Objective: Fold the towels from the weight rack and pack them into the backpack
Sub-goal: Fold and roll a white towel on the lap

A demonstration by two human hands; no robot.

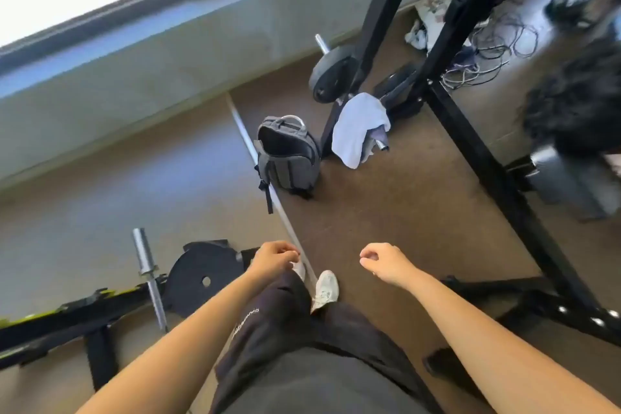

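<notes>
Standing on a brown floor mat (386, 212), both bare arms stretched forward and low. Left hand (274, 260) at 6 o'clock, just left of centre, fingers curled loosely inward, gripping nothing. Right hand (383, 262) beside it, well apart, fingers likewise half-curled, thumb near forefinger, empty. Below and between the hands, a white shoe (325, 289) and dark shorts (279, 323).

Ahead at 12 o'clock, a grey backpack (289, 161) upright on the mat's edge, main compartment gaping open at the top, one strap trailing down toward 7 o'clock. Just right of it, at 1 o'clock, pale blue towels (358, 128) draped in a bunch over a chrome peg of the black weight rack (470, 158), hanging clear of the backpack. Above the towels, a black weight plate (331, 77) on the rack.

At 8 o'clock, a barbell end (146, 259) and another plate (201, 276) on the floor. At 2 o'clock, tangled cables (494, 47) behind the rack.
</notes>
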